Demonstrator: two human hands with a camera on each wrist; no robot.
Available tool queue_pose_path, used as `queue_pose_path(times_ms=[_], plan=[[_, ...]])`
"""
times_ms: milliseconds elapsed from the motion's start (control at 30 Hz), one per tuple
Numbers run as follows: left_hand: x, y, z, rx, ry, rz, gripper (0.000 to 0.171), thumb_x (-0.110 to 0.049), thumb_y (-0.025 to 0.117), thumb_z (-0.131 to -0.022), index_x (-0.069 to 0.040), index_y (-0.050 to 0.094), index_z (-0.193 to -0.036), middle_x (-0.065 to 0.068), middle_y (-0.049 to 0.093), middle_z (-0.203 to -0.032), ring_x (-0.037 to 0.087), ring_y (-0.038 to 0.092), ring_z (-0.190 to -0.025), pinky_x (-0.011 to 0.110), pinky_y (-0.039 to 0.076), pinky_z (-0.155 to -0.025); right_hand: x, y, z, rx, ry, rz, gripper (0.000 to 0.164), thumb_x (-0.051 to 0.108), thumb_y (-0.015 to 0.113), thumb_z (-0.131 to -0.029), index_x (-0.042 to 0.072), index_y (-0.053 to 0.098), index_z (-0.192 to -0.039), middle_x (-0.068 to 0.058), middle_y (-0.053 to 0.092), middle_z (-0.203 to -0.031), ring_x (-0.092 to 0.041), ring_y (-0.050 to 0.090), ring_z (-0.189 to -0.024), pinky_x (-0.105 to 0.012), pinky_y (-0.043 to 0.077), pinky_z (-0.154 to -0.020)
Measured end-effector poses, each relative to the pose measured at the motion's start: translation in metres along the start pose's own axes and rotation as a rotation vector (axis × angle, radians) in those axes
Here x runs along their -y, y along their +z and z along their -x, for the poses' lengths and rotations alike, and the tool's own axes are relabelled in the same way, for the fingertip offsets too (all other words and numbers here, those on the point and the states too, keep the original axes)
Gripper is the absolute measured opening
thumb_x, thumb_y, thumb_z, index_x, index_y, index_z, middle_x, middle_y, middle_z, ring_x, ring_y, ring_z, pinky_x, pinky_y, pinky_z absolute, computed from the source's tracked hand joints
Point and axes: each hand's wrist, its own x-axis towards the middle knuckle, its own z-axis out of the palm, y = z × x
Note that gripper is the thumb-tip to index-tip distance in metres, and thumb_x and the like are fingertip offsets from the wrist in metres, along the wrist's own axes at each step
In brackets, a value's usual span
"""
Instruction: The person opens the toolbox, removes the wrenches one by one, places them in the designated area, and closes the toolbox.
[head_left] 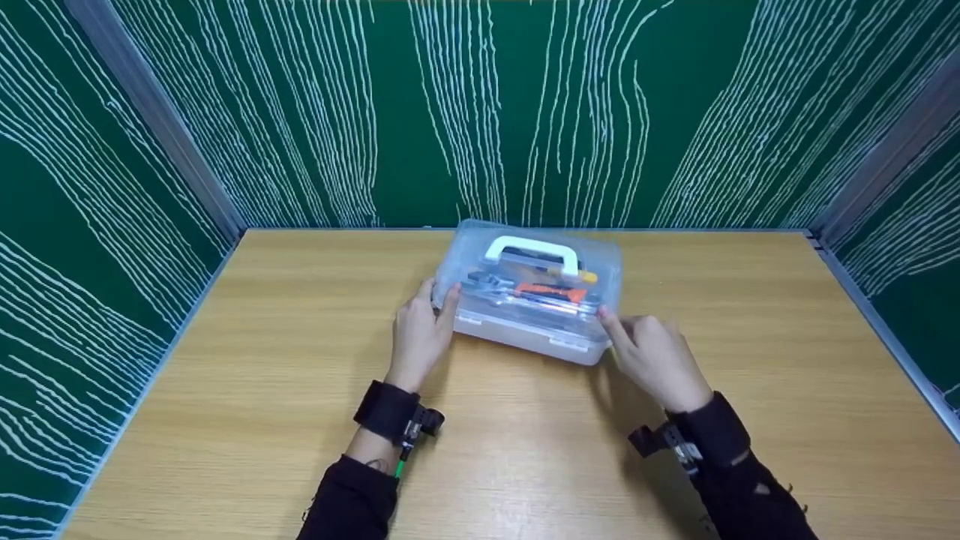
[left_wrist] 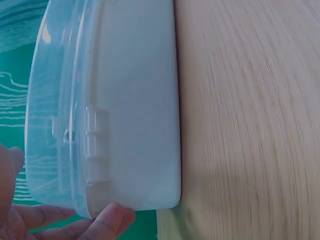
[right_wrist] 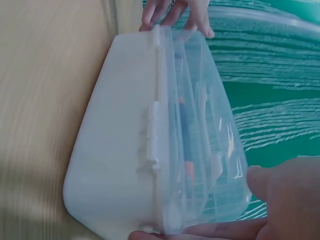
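Observation:
A clear-lidded plastic toolbox (head_left: 517, 341) with a white base sits at a slant on the table, its lid down. A white carry handle (head_left: 534, 246) stands out on the lid. Through the plastic show a grey metal tool (head_left: 487, 281), an orange item (head_left: 551, 292) and a yellow tip (head_left: 588, 277). My left hand (head_left: 420, 330) grips the box's left end, thumb at the lid and fingers (left_wrist: 107, 220) against the end wall. At the right end my right hand (head_left: 660, 360) holds it likewise, its thumb (right_wrist: 257, 182) at the lid and fingers along the end.
The wooden table (head_left: 300, 375) extends around the box. Green walls (head_left: 697, 97) with white wavy lines enclose its back and sides, meeting at grey corner posts (head_left: 161, 120). The box stands near the table's back edge.

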Motion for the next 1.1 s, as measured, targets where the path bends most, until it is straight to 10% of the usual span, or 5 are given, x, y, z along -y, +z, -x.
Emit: queue_pose_path(times_ms=[167, 400, 633, 900, 1100], plan=[[0.001, -0.001, -0.001, -0.002, -0.013, 0.003, 0.059, -0.045, 0.057, -0.111, 0.005, 0.062, -0.141, 0.026, 0.076, -0.117, 0.043, 0.074, -0.111, 0.058, 0.059, -0.098, 0.008, 0.004, 0.016, -0.023, -0.034, 0.011, 0.063, 0.049, 0.044, -0.115, 0.002, 0.076, -0.088, 0.006, 0.034, -0.056, -0.011, 0.031, -0.050, -0.027, 0.033, -0.049], [0.001, 0.000, -0.002, 0.016, -0.057, 0.013, 0.067, -0.048, 0.055, -0.111, 0.006, 0.055, -0.150, 0.030, 0.066, -0.143, 0.046, 0.065, -0.132, 0.057, 0.052, -0.114, 0.015, 0.011, 0.033, -0.047, -0.076, 0.023, 0.055, 0.045, 0.049, -0.114, 0.000, 0.082, -0.111, 0.008, 0.037, -0.054, -0.008, 0.033, -0.047, -0.025, 0.032, -0.046], [0.002, -0.002, -0.001, 0.016, -0.082, 0.041, 0.065, -0.048, 0.053, -0.112, 0.003, 0.054, -0.153, 0.027, 0.062, -0.150, 0.045, 0.059, -0.140, 0.056, 0.047, -0.120, 0.024, 0.013, 0.049, -0.011, -0.123, 0.042, 0.047, 0.038, 0.058, -0.112, 0.014, 0.062, -0.071, 0.011, 0.035, -0.054, 0.000, 0.029, -0.045, -0.019, 0.028, -0.044], [0.004, -0.008, -0.004, 0.106, -0.136, 0.077, 0.070, -0.048, 0.049, -0.112, 0.003, 0.044, -0.160, 0.029, 0.048, -0.162, 0.047, 0.045, -0.152, 0.060, 0.036, -0.128, 0.020, 0.001, 0.052, 0.147, -0.043, -0.047, 0.052, 0.045, 0.064, -0.107, -0.003, 0.076, -0.123, 0.003, 0.056, -0.058, -0.004, 0.037, -0.045, -0.022, 0.036, -0.041], [0.000, -0.009, 0.000, 0.133, -0.157, 0.068, 0.072, -0.053, 0.047, -0.112, -0.003, 0.039, -0.163, 0.027, 0.045, -0.164, 0.047, 0.045, -0.152, 0.065, 0.035, -0.126, -0.012, -0.020, 0.028, 0.087, 0.007, -0.151, 0.045, 0.037, 0.062, -0.110, -0.002, 0.072, -0.130, -0.019, 0.080, -0.108, -0.023, 0.070, -0.078, -0.027, 0.059, -0.067]])
